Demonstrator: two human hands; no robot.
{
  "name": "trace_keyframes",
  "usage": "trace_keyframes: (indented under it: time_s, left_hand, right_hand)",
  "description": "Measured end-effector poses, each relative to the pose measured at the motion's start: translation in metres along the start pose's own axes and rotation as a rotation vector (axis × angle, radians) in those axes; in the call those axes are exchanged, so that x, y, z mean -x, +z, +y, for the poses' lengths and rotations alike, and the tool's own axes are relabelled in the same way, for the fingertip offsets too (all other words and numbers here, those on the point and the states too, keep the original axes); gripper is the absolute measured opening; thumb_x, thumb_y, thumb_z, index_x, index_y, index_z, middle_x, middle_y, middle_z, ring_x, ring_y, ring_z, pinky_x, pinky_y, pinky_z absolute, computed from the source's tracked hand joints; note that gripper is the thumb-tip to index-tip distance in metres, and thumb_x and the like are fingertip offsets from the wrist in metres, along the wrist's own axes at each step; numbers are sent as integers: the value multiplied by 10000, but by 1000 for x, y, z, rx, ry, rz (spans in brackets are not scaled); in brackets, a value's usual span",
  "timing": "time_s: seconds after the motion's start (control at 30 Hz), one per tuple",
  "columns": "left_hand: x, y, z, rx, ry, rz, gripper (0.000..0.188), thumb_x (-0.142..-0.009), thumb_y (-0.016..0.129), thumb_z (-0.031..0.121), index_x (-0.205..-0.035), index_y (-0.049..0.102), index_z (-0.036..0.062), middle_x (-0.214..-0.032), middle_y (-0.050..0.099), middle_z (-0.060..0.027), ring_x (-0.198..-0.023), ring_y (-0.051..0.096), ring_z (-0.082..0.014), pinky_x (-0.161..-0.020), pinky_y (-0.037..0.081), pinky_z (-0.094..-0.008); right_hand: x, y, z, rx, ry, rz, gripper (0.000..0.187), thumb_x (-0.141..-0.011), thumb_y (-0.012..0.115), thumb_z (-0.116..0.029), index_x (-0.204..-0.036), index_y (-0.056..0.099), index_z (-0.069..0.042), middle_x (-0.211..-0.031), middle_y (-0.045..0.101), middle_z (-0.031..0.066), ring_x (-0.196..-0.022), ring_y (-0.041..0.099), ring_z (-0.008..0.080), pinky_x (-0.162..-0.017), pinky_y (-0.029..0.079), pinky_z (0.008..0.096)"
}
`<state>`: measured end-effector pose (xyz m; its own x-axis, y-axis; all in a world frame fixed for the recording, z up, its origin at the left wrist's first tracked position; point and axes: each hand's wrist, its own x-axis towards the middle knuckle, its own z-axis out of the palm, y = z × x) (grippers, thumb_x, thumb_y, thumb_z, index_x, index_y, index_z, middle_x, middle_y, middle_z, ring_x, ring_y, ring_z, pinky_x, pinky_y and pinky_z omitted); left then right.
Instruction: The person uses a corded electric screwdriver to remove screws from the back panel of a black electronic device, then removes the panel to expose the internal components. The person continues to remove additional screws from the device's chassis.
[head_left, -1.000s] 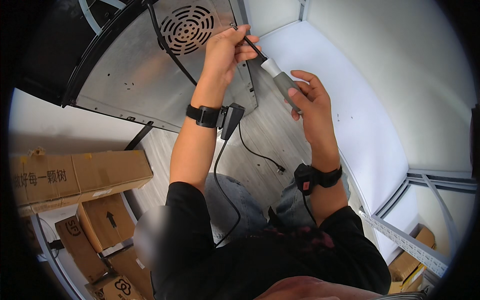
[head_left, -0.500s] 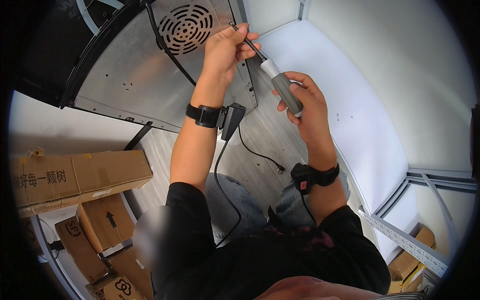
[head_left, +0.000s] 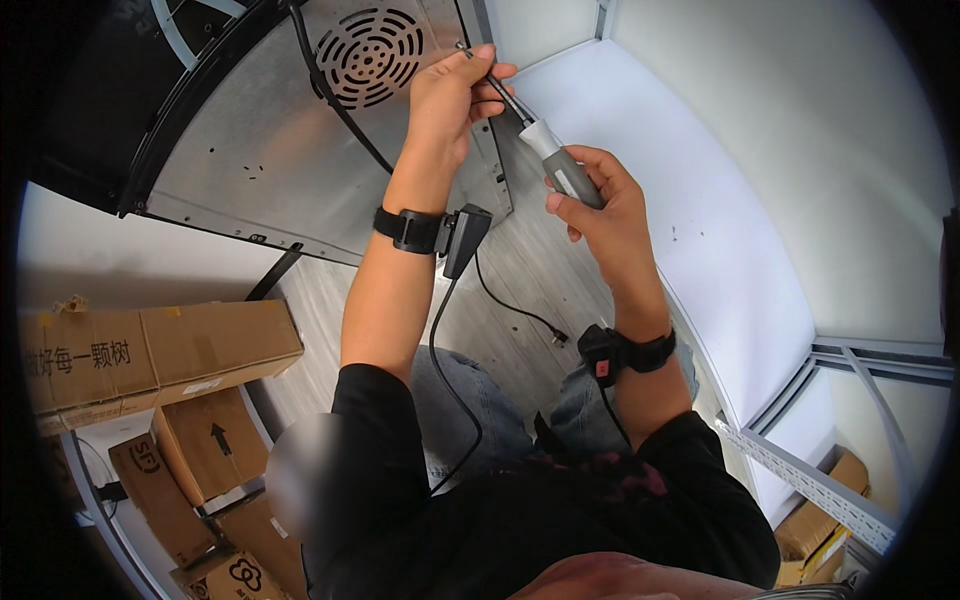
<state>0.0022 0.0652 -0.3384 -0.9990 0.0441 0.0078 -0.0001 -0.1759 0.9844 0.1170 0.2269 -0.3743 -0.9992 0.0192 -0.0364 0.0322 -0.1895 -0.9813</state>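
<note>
A screwdriver [head_left: 568, 176] with a grey and white handle slants between my hands, its dark shaft pointing up and left. The fingers of my left hand [head_left: 442, 105] are pinched around the shaft close to the tip, at the edge of a silver metal panel [head_left: 230, 200]. My right hand [head_left: 612, 210] grips the handle, thumb along its lower end. The panel, with a round slotted vent [head_left: 370, 60], belongs to a large black-edged appliance. The tip sits by the panel's right edge; whether a screw is under it I cannot make out.
A black power cord [head_left: 325, 85] hangs across the panel, and a plug [head_left: 558, 335] lies on the wood-look floor. Cardboard boxes [head_left: 200, 345] are stacked at left. To the right is a white shelf board [head_left: 690, 190] with a perforated metal frame [head_left: 810, 485].
My right hand has turned on the screwdriver handle, its thumb shifting left and lower, and more of the handle's side shows. My left hand stays almost in place.
</note>
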Motion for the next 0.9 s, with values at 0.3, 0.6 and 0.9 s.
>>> trace_keyframes:
  time_s: [0.3,0.6,0.9]
  left_hand:
    - [0,2,-1,71,5,11,410,-984,362,306,-1105,571,-25,-859,675,-122,-690,647,-180,-594,491,-253]
    - [-4,5,-7,78,47,53,384,-966,348,271,-1083,588,-5,-805,668,-106,-673,634,-167,-591,490,-261]
    - [-6,11,-6,145,20,121,405,-916,324,252,-1062,605,1,-773,656,-113,-590,569,-129,-572,481,-272]
  right_hand:
    - [-1,-4,2,-5,-25,55,427,-687,656,28,-1103,565,-1,-924,629,74,-771,580,105,-642,442,223]
    - [-2,-6,3,-16,-53,62,419,-685,659,4,-1095,573,-8,-896,628,62,-650,539,64,-483,371,193]
    - [-4,-10,6,-37,-41,64,422,-683,656,-3,-1096,572,-10,-883,624,60,-631,525,59,-468,358,188]
